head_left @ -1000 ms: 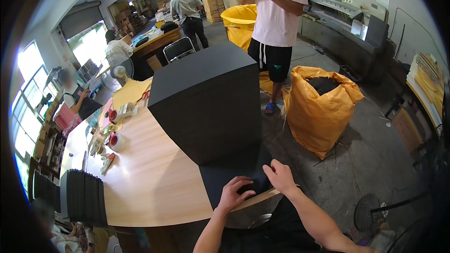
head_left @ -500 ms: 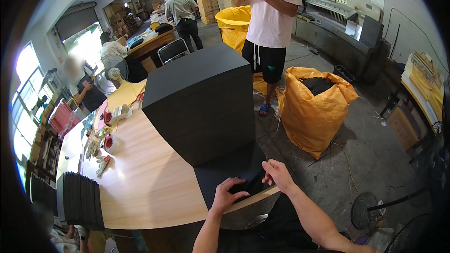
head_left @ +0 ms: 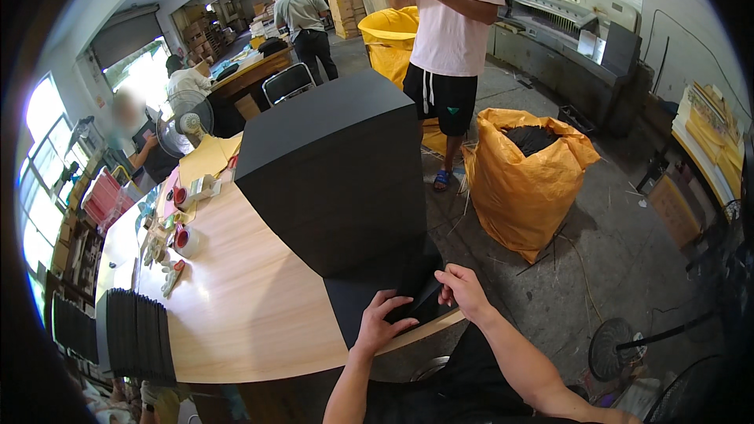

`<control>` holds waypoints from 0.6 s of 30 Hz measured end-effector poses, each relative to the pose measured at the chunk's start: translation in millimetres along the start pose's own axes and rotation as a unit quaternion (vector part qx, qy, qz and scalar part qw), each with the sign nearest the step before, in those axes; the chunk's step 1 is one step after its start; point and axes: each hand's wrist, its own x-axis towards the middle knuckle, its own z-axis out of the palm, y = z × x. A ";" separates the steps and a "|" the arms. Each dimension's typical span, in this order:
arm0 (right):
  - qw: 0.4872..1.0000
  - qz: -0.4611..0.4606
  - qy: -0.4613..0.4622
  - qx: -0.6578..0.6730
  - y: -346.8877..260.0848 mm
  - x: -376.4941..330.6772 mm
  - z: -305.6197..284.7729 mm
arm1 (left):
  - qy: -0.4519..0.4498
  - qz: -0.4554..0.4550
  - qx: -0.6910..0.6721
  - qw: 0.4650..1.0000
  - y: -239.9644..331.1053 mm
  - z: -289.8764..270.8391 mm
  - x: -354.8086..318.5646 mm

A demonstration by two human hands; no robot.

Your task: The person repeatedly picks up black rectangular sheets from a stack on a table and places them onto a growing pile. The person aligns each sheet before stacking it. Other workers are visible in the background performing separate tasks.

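Note:
A tall stack of black sheets (head_left: 334,165) stands on the wooden table (head_left: 236,298). A few black sheets (head_left: 357,302) lie flat at the table's near edge, at the foot of the stack. My left hand (head_left: 382,320) rests on these sheets with its fingers curled over a folded black piece. My right hand (head_left: 462,290) pinches the right edge of the same black piece, just off the table's corner.
A row of black sheets (head_left: 137,338) stands at the table's left end. Tape rolls and small items (head_left: 181,235) lie further back. A full orange sack (head_left: 526,177) and a person in a white shirt (head_left: 452,39) stand on the floor to the right. A fan (head_left: 188,119) stands behind.
My hands have shifted slightly along the black sheets at the table's edge. The person in the white shirt has raised both hands to chest height.

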 end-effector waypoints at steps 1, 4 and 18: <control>1.000 -0.001 -0.004 -0.005 0.6 0.1 -0.7 | 0.000 0.001 -0.002 1.000 -1.8 0.6 -0.9; 1.000 -0.007 -0.009 -0.014 0.8 -0.5 -2.7 | -0.004 -0.007 -0.012 1.000 -3.4 0.4 -0.5; 0.986 -0.077 0.041 -0.144 3.5 -1.6 4.5 | 0.020 -0.007 -0.033 0.999 -3.0 2.7 2.0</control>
